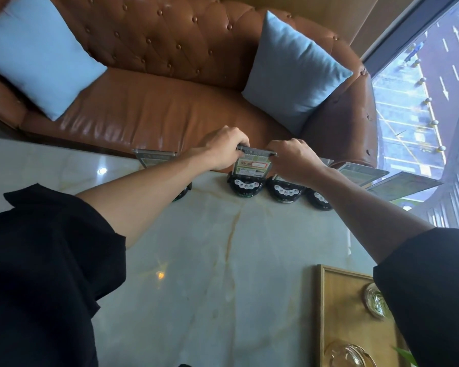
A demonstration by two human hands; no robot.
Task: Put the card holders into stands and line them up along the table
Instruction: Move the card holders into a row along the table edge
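A clear card holder (252,165) with a green and white card stands upright in a round black stand (245,185) at the far edge of the marble table (210,260). My left hand (223,149) grips its top left corner and my right hand (293,160) grips its top right corner. To the right, two more black stands (285,190) (319,200) sit close together, with further card holders (362,172) (403,185) leaning beyond my right arm. On the left another card holder (154,157) stands, its stand (182,192) mostly hidden behind my left forearm.
A brown leather sofa (157,109) with two light blue cushions (35,54) (294,72) lies just beyond the table's far edge. A wooden tray (339,300) with glass dishes (376,304) sits at the near right. A window (421,102) runs along the right.
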